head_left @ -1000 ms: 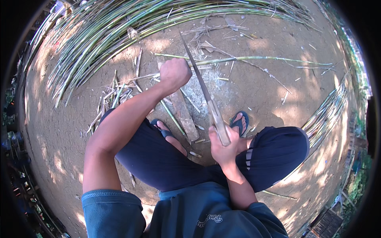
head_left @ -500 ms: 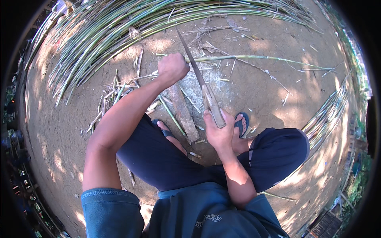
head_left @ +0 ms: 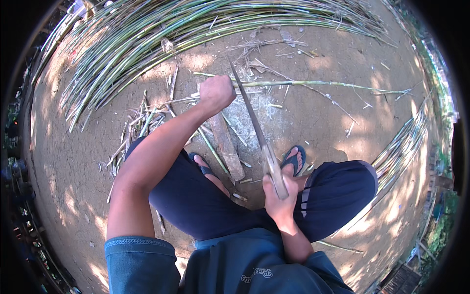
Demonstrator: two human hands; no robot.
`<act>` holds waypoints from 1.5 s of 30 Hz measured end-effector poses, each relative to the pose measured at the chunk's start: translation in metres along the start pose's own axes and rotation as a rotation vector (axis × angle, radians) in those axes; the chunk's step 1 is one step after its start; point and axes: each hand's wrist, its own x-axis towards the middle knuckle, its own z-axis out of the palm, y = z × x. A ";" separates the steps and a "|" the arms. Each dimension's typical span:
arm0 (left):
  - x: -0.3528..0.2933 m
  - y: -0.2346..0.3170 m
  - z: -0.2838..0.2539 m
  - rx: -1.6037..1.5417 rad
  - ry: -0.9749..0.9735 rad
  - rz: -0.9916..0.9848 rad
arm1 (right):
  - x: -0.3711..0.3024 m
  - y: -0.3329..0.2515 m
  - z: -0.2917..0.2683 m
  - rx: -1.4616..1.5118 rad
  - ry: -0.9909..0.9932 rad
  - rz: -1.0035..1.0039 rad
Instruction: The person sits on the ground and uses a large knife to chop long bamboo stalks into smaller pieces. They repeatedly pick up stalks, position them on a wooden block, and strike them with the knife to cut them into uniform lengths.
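My left hand (head_left: 217, 93) is closed around a thin green bamboo stalk (head_left: 313, 84), which runs out to the right above the ground. Just right of that fist, a handsaw (head_left: 251, 112) with a narrow, tapering dark blade crosses the stalk and seems to touch it. Its pale wooden handle is wrapped by my right hand (head_left: 281, 196), low between my knees. The blade's tip points up and away. Under my left wrist, a flat wooden plank (head_left: 227, 147) lies on the soil between my feet.
A large heap of long bamboo stalks (head_left: 161, 36) spreads across the far side. Short cut pieces (head_left: 147, 115) lie left of the plank. Another bundle of thin stalks (head_left: 404, 142) rests at the right. Dry twigs (head_left: 257, 44) are scattered on the bare earth ahead.
My right hand has drawn the saw back toward my body, so less blade reaches past the stalk. My left hand and the stalk sit slightly lower in view.
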 end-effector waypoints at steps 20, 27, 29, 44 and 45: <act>-0.011 0.005 0.001 -0.026 -0.054 -0.076 | 0.003 -0.003 0.009 0.020 -0.051 0.224; -0.007 0.000 -0.002 -0.007 -0.049 -0.035 | 0.008 0.010 0.015 0.132 -0.017 0.179; -0.002 -0.004 -0.006 -0.034 -0.036 -0.004 | 0.017 0.007 0.017 0.085 -0.044 0.140; 0.002 -0.004 -0.003 -0.014 0.158 -0.075 | -0.005 0.011 0.005 0.091 -0.045 0.034; 0.001 -0.004 -0.002 -0.029 0.129 -0.071 | -0.001 0.015 0.005 -0.025 -0.033 -0.092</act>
